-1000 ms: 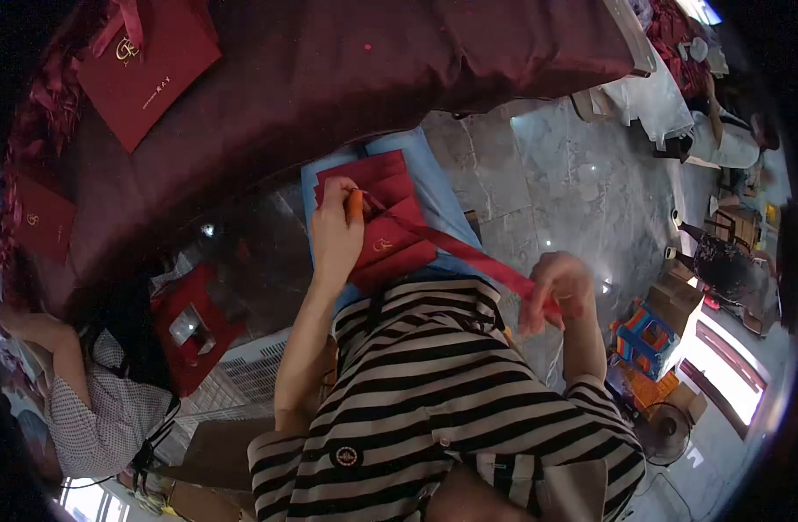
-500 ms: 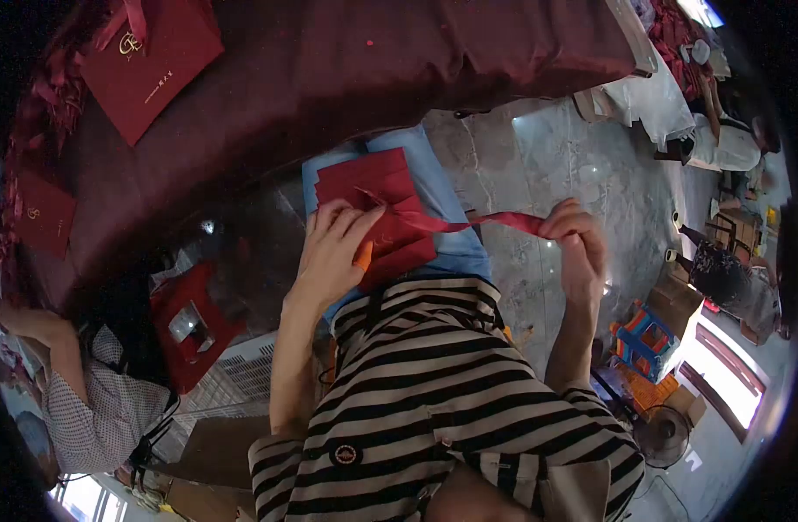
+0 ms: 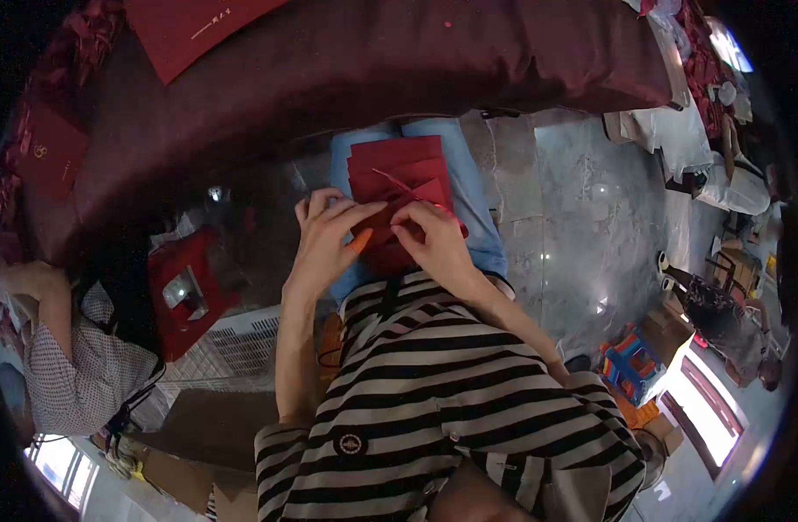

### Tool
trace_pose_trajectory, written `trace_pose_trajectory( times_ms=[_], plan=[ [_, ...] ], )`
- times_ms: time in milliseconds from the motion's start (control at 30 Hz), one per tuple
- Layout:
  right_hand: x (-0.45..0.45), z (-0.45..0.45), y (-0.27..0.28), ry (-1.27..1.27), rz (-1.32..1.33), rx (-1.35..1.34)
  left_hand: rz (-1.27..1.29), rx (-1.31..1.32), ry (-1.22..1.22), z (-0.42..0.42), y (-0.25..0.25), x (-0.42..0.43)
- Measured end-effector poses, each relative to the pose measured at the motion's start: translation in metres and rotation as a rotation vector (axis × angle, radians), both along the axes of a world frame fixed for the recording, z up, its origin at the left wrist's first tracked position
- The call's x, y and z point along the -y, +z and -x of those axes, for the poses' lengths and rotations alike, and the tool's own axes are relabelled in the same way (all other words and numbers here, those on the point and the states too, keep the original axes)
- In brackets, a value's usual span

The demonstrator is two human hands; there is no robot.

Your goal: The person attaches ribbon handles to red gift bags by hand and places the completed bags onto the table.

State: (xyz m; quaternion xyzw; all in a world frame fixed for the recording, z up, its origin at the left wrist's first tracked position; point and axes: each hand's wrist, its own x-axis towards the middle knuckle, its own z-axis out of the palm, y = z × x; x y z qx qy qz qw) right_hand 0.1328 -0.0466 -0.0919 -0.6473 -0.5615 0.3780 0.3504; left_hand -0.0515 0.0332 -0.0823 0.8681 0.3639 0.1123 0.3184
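A stack of dark red paper bags or folders (image 3: 399, 157) lies on my lap over blue jeans. A red ribbon (image 3: 393, 181) crosses the stack, one thin end sticking up and a loop near my right fingers. My left hand (image 3: 325, 235) rests at the stack's left side, its index finger stretched over the red paper and its thumb apart; an orange cover (image 3: 360, 240) is on the thumb. From the right, my right hand (image 3: 438, 248) reaches in low over the stack, thumb and index finger pinched on the ribbon. The fingertips partly hide the ribbon's crossing.
Ahead is a table with a dark maroon cloth (image 3: 373, 78), bearing a red bag with gold lettering (image 3: 199, 35). Another person's arm (image 3: 55, 322) is at the left. A white plastic crate (image 3: 242, 348) and a blue-orange box (image 3: 629, 365) stand on the floor.
My right hand has come in from the far right to the stack, bringing the stretched ribbon end with it. My left hand stays beside the stack. The view has shifted slightly.
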Motion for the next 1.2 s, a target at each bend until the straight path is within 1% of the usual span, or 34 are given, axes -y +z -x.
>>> trace_pose_trajectory(
  times_ms=[33,100,133,200,233,300,333,400,467,567,633,700,733,767,833,867,900,933,967,1000,1033,1100,1133,1200],
  plan=[
    [0.000,0.002,-0.001,-0.009,-0.040,0.023,0.004,0.000,0.010,0.000,-0.001,0.001],
    [0.000,0.006,0.000,-0.021,-0.029,0.028,0.361,0.082,0.216,-0.001,-0.002,0.001],
    [0.000,0.008,0.001,-0.044,-0.018,0.036,0.365,0.083,0.219,0.001,-0.004,0.001],
    [0.001,0.011,0.002,-0.041,-0.050,0.061,0.389,0.206,0.276,0.002,-0.011,0.002],
    [0.001,0.012,0.003,-0.043,-0.090,0.082,0.390,0.209,0.279,0.002,-0.013,0.002],
    [0.000,0.015,0.000,-0.041,-0.125,0.099,0.469,0.177,0.267,0.004,-0.017,0.000],
    [-0.001,0.015,0.000,-0.042,-0.160,0.115,0.470,0.180,0.268,0.004,-0.019,0.001],
    [-0.003,0.018,0.001,-0.038,-0.165,0.125,0.376,0.159,0.250,0.005,-0.020,0.003],
    [-0.005,0.020,0.003,-0.035,-0.171,0.133,0.402,0.167,0.257,0.005,-0.020,0.004],
    [-0.007,0.025,0.004,-0.013,-0.134,0.216,0.409,0.167,0.273,0.002,-0.015,0.006],
    [-0.007,0.028,0.004,-0.006,-0.150,0.333,0.391,0.158,0.281,0.000,-0.009,0.007],
    [-0.010,0.029,0.008,0.000,-0.132,0.354,0.262,0.070,0.160,-0.002,-0.003,0.006],
    [-0.011,0.028,0.009,0.008,-0.115,0.375,0.261,0.070,0.159,-0.002,-0.003,0.006],
    [-0.012,0.027,0.008,0.007,-0.117,0.376,0.272,0.092,0.158,-0.001,-0.004,0.006],
    [-0.012,0.022,0.006,-0.002,-0.150,0.244,0.281,0.115,0.152,0.000,-0.004,0.006],
    [-0.012,0.018,0.007,-0.005,-0.150,0.245,0.358,0.156,0.204,0.001,-0.004,0.009],
    [-0.011,0.014,0.008,0.032,-0.111,0.187,0.437,0.197,0.258,0.002,-0.005,0.010],
    [-0.010,0.010,0.009,0.067,-0.071,0.129,0.437,0.195,0.254,0.003,-0.007,0.010],
    [-0.010,0.007,0.011,0.063,-0.072,0.129,0.384,0.184,0.204,0.005,-0.010,0.010],
    [-0.011,0.003,0.014,0.084,-0.051,0.213,0.330,0.174,0.154,0.005,-0.010,0.009],
    [-0.012,0.001,0.017,0.105,-0.030,0.298,0.328,0.175,0.152,0.004,-0.008,0.009],
    [-0.014,-0.001,0.018,0.122,-0.040,0.334,0.291,0.174,0.118,0.004,0.000,0.011],
    [-0.015,-0.002,0.019,0.144,-0.048,0.369,0.291,0.175,0.114,0.003,0.001,0.012],
    [-0.016,-0.007,0.025,0.144,-0.032,0.350,0.317,0.285,0.186,-0.001,0.003,0.014]
  ],
)
